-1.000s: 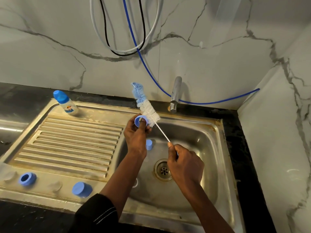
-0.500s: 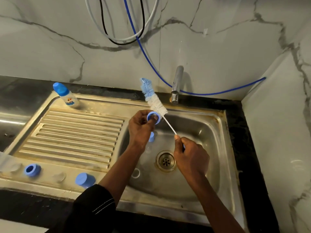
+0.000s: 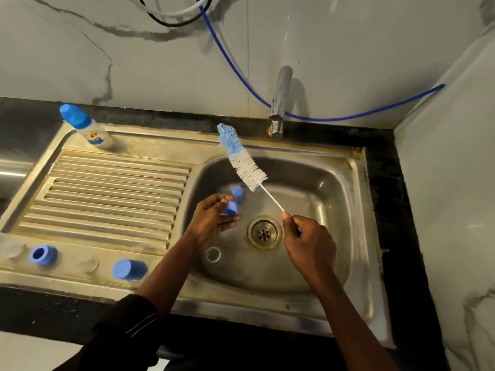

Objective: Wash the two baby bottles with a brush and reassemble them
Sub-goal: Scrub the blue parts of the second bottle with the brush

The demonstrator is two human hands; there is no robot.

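1. Comparing this moment with the earlier pictures, the brush [image 3: 242, 159] has been drawn clear of the small blue cap [image 3: 229, 208]; half a second ago its bristles were pushed against the cap's mouth, and now the two are apart, with the brush raised above the basin of the sink [image 3: 356, 183].
2. The left hand [image 3: 211, 219] has been lowered toward the basin, and its fingers are closed around the blue cap, held just beside another blue piece [image 3: 237, 193] that appears to belong to a clear bottle lying in the basin, though blur prevents certainty.
3. The right hand [image 3: 308, 243] is closed on the thin white handle of the brush, with the bristle end angled up toward the tap [image 3: 280, 103].
4. A clear ring [image 3: 213, 254] is seen on the basin floor near the drain.
5. On the near ledge a blue collar ring [image 3: 42, 255] and a blue cover [image 3: 128, 269] are laid well apart; an assembled bottle [image 3: 85, 127] is stood at the far corner of the drainboard.
6. Scrubbing of this cap is judged finished, so rinsing or setting it down is likely next, and reassembly remains undone.
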